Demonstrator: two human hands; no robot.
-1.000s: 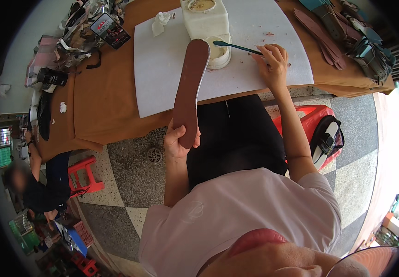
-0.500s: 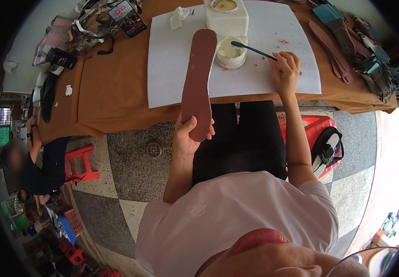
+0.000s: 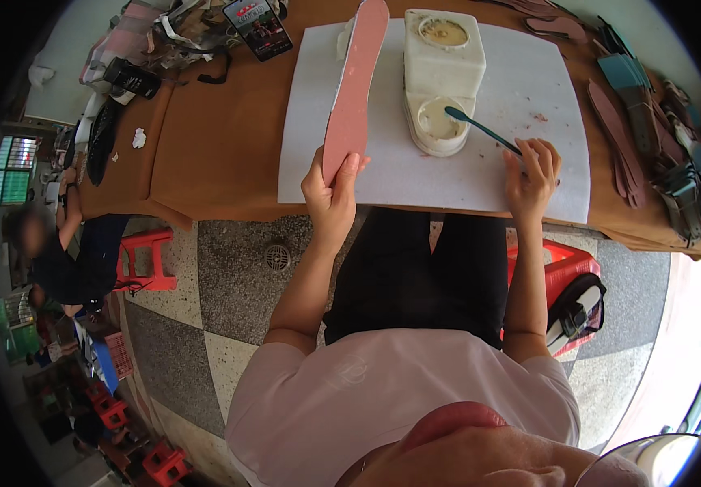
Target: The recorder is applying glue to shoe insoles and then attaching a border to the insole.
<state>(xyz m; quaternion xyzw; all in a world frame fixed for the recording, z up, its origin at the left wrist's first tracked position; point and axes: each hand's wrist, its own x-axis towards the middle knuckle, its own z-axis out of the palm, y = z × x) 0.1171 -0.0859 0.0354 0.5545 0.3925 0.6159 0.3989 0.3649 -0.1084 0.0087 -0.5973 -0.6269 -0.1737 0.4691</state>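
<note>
My left hand (image 3: pixel 332 191) grips the heel end of a long reddish-brown shoe insole (image 3: pixel 352 89), held up and tilted above the white sheet. A pale edge runs down the insole's left side. Closed around the handle of a teal brush (image 3: pixel 487 131), my right hand (image 3: pixel 534 180) is over the right part of the sheet. The brush's tip rests at the small round opening of a white glue pot (image 3: pixel 441 130), whose cup holds a cream-coloured paste. A taller block with a second round opening rises behind that cup.
A white sheet (image 3: pixel 521 191) covers part of the brown tablecloth (image 3: pixel 220 154). Bundled insoles and teal pieces (image 3: pixel 651 114) lie at right. A phone (image 3: pixel 258 29), scraps and a black jar (image 3: pixel 132 79) lie at left. A red stool (image 3: pixel 557 268) holds a bag; another person sits at far left.
The insole has moved up and away from me, and its surface catches more light. The brush stays at the glue cup. The whole view has shifted, with the table appearing lower and further right.
</note>
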